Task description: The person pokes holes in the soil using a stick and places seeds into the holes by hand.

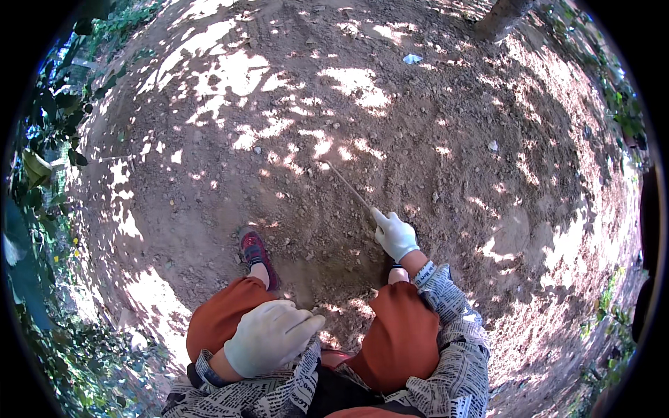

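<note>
The stick (347, 185) is a thin, straight, pale rod that runs from the right hand (396, 235) forward and to the left, with its far tip on or just above the dirt (418, 125); which of the two I cannot tell. It looks light and stiff, probably wood or thin metal. It is too slender to take much sideways force, so it would likely flex or snap if it were levered hard into the soil. The best hold looks like the near end, where the hand already has it, since that leaves the whole length free to reach. The right hand wears a white glove and is closed around that end, with the forefinger laid out along the shaft. The left hand (268, 338), also in a white glove, rests loosely curled on the left knee and seems to hold nothing, though a thin dark line crosses its fingers that I cannot make out.

Below are orange trousers (401, 331), print-patterned sleeves (456, 334) and a dark red shoe (256, 254) planted on the ground. The dirt is dry, brown, crumbly and pebbled, dappled with sun and shade. A small pale scrap (412, 59) lies far ahead near a tree trunk (498, 17). Green leaves (49, 132) edge the bare patch.
</note>
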{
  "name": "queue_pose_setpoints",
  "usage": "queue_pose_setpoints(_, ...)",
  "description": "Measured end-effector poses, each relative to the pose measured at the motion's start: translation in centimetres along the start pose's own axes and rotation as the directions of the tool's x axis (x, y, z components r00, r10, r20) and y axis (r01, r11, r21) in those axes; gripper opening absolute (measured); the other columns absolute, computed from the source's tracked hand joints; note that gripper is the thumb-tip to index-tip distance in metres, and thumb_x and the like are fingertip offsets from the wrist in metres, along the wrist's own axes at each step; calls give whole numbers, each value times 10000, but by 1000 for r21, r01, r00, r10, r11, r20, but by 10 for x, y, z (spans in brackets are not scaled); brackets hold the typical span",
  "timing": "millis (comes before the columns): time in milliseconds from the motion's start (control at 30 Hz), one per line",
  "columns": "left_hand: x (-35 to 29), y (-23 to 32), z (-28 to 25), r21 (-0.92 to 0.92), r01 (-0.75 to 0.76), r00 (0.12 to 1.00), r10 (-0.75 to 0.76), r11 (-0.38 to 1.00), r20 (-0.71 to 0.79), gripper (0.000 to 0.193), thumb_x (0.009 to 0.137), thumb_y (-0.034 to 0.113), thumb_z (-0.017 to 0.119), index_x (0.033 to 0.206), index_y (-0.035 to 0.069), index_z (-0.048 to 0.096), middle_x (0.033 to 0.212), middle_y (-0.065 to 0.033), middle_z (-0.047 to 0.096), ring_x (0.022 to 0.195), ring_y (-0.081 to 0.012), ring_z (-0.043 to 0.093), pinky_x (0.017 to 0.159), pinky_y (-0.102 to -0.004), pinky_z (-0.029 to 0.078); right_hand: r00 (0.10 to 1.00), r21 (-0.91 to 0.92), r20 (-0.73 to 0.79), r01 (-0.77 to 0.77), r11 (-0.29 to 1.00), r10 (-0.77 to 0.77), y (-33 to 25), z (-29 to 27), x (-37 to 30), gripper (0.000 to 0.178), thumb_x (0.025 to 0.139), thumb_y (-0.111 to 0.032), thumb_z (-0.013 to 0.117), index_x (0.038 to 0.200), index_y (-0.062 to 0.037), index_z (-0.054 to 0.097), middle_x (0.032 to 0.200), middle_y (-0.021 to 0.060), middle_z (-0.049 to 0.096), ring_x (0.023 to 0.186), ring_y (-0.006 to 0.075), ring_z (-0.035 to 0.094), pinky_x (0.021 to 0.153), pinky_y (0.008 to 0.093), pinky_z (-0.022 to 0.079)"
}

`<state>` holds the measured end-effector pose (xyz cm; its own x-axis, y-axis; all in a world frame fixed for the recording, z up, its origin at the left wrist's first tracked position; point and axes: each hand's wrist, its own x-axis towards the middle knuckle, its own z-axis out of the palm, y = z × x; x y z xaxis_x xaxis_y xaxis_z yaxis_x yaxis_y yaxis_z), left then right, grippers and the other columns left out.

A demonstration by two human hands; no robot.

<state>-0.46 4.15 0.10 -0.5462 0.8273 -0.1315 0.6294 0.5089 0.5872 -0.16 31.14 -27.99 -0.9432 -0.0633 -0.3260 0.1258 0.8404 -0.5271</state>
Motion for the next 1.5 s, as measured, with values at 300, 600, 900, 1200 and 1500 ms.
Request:
queue_pose_setpoints(300, 10, -2, 2, 43, 10, 1000, -10, 999, 0, 384, 717, 115, 675, 1099, 95, 641, 923, -14, 607, 858, -216, 609, 780, -356, 518, 903, 35, -345, -259, 965, 255, 57, -30, 70, 517, 858, -208, 570, 1367, -211, 481, 960, 182, 608, 791, 382, 653, 689, 479, 532)
queue_pose_setpoints(600, -2, -1, 7, 45, 42, 999, -43, 998, 32, 358, 694, 107, 672, 1052, 106, 658, 911, -14, 626, 841, -221, 618, 798, -352, 528, 949, 141, -61, -299, 944, 310, 48, -40, -141, 461, 850, -208, 584, 1310, -219, 568, 876, 167, 609, 772, 364, 639, 685, 454, 518)
queue_pose_setpoints(900, 8, 2, 9, 61, 24, 999, -26, 998, 24, 386, 690, 107, 670, 1075, 101, 648, 949, -18, 633, 872, -234, 620, 786, -362, 524, 946, 53, -212, -239, 969, 245, 56, -12, -29, 493, 867, -218, 560, 1353, -263, 487, 954, 161, 600, 756, 379, 643, 662, 481, 536)
queue_pose_setpoints(1200, 12, 4, 6, 23, 20, 1000, -20, 1000, -19, 344, 671, 23, 669, 1013, 65, 664, 890, -44, 640, 828, -250, 624, 721, -357, 517, 952, 42, -228, -200, 979, 204, 38, -15, 43, 457, 861, -214, 560, 1314, -258, 519, 951, 173, 607, 780, 387, 651, 677, 486, 534)
queue_pose_setpoints(1500, -6, 2, 12, 54, 0, 1000, -1, 999, 18, 372, 698, 102, 674, 1068, 99, 645, 934, -21, 619, 864, -221, 613, 810, -369, 519, 847, 78, -296, -439, 895, 441, 64, -21, -37, 503, 869, -204, 564, 1365, -249, 497, 947, 169, 607, 774, 382, 644, 670, 477, 531)
